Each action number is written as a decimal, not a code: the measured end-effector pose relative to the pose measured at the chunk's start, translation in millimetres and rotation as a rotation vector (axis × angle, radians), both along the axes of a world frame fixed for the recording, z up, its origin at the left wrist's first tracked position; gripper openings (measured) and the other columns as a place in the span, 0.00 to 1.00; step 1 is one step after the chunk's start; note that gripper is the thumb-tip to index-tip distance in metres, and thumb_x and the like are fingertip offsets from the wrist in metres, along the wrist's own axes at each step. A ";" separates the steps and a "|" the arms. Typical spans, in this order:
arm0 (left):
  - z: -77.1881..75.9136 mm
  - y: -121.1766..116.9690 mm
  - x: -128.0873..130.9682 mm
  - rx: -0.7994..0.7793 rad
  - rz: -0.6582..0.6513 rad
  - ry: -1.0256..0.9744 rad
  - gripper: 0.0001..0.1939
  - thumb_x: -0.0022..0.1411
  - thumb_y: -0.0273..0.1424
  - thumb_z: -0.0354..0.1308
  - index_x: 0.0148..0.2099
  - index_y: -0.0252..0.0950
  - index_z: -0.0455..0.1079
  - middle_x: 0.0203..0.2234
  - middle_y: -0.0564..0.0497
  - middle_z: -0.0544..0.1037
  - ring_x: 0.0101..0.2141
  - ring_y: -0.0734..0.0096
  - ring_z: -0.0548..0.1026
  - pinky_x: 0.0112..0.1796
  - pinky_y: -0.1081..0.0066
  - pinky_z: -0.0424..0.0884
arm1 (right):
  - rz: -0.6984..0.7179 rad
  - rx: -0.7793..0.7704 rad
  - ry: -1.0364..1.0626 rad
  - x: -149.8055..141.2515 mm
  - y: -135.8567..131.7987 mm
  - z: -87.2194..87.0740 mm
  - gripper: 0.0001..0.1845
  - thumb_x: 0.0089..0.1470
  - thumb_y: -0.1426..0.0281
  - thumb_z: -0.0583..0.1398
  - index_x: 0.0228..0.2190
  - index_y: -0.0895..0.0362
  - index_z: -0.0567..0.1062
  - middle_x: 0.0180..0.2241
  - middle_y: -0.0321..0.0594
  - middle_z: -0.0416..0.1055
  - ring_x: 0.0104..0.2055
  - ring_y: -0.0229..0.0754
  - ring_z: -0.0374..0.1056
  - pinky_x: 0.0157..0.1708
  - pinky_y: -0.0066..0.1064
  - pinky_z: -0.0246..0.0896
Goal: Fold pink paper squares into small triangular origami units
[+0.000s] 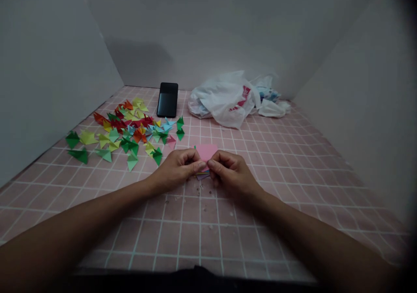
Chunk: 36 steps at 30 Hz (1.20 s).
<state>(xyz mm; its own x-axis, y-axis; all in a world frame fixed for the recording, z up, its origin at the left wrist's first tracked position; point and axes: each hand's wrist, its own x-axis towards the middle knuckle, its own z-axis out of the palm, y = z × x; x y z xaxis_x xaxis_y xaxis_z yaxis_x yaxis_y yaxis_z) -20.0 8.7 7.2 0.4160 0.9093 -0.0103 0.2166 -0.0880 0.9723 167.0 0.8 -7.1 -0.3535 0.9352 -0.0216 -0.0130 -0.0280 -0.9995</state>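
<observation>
Near the middle of the table, my left hand (180, 164) and my right hand (233, 169) face each other, both closed in a pinch. Between them is a pink sheet of paper (206, 152), its near edge held under both thumbs. Just below the fingers, edges of other coloured papers (203, 175) show, mostly covered by my hands. Whether these are touching the pink sheet I cannot tell. Left of my hands lies a spread of small folded paper pieces (130, 130) in green, yellow, red, orange and light blue.
A black phone (167, 100) leans at the back. Right of it lies a white plastic bag (224, 99) with red print, beside a smaller crumpled white bag (272, 106). Pale walls (208, 32) enclose the pink checked tabletop (293, 167) at the back and sides.
</observation>
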 end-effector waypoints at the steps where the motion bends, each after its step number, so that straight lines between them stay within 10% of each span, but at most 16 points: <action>1: 0.0 0.1 -0.2 0.016 0.002 0.005 0.17 0.58 0.42 0.60 0.25 0.36 0.64 0.17 0.59 0.63 0.19 0.79 0.60 0.21 0.76 0.54 | -0.001 -0.014 0.014 -0.3 -0.5 0.0 0.16 0.55 0.60 0.63 0.23 0.55 0.67 0.18 0.29 0.65 0.17 0.32 0.59 0.18 0.26 0.51; 5: -2.6 1.5 -1.0 0.053 0.090 0.011 0.20 0.58 0.44 0.61 0.24 0.36 0.63 0.16 0.58 0.64 0.19 0.78 0.61 0.22 0.76 0.56 | -0.040 0.057 -0.041 0.6 -1.9 0.4 0.17 0.57 0.59 0.61 0.23 0.55 0.67 0.18 0.30 0.65 0.17 0.33 0.59 0.19 0.27 0.52; 11: -5.0 -3.4 2.9 -0.031 0.222 -0.141 0.20 0.62 0.46 0.58 0.27 0.35 0.68 0.19 0.55 0.70 0.20 0.77 0.67 0.23 0.75 0.64 | -0.340 0.700 -0.453 8.6 -0.6 1.5 0.12 0.63 0.66 0.57 0.29 0.55 0.74 0.26 0.39 0.71 0.28 0.40 0.65 0.30 0.33 0.60; 18: -5.5 -11.3 9.0 -0.348 0.155 -0.389 0.18 0.56 0.44 0.64 0.30 0.32 0.73 0.24 0.51 0.76 0.21 0.77 0.72 0.23 0.76 0.67 | -0.096 1.063 -0.647 17.4 5.7 -5.5 0.18 0.67 0.70 0.50 0.41 0.56 0.80 0.33 0.48 0.77 0.35 0.46 0.71 0.35 0.37 0.67; 24: -6.5 -7.8 7.7 -0.289 0.268 -0.377 0.14 0.55 0.39 0.66 0.29 0.33 0.71 0.22 0.53 0.76 0.21 0.77 0.71 0.25 0.75 0.69 | -0.141 0.833 -0.405 9.1 3.1 -0.2 0.10 0.62 0.67 0.57 0.43 0.54 0.77 0.37 0.45 0.76 0.38 0.44 0.72 0.39 0.37 0.68; 31: -7.2 -8.2 8.1 -0.207 0.213 -0.269 0.14 0.55 0.40 0.65 0.30 0.33 0.70 0.22 0.55 0.74 0.22 0.77 0.70 0.26 0.75 0.67 | -0.061 0.103 -0.046 0.9 2.2 -4.0 0.12 0.58 0.61 0.61 0.27 0.56 0.70 0.22 0.33 0.68 0.22 0.35 0.64 0.24 0.29 0.59; 36: -3.7 -4.1 5.9 -0.173 0.186 -0.170 0.12 0.55 0.38 0.64 0.32 0.34 0.70 0.22 0.56 0.72 0.22 0.78 0.67 0.26 0.75 0.64 | 0.020 -0.013 -0.063 1.9 4.1 0.3 0.14 0.56 0.62 0.62 0.24 0.56 0.68 0.17 0.30 0.65 0.18 0.33 0.60 0.20 0.26 0.51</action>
<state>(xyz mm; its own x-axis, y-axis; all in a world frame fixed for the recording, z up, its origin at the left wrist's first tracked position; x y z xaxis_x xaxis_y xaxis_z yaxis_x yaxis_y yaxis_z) -14.1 4.5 3.5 0.2515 0.9608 -0.1165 0.0468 0.1082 0.9930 168.9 4.9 -6.9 -0.3698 0.9274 -0.0563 0.0510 -0.0402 -0.9979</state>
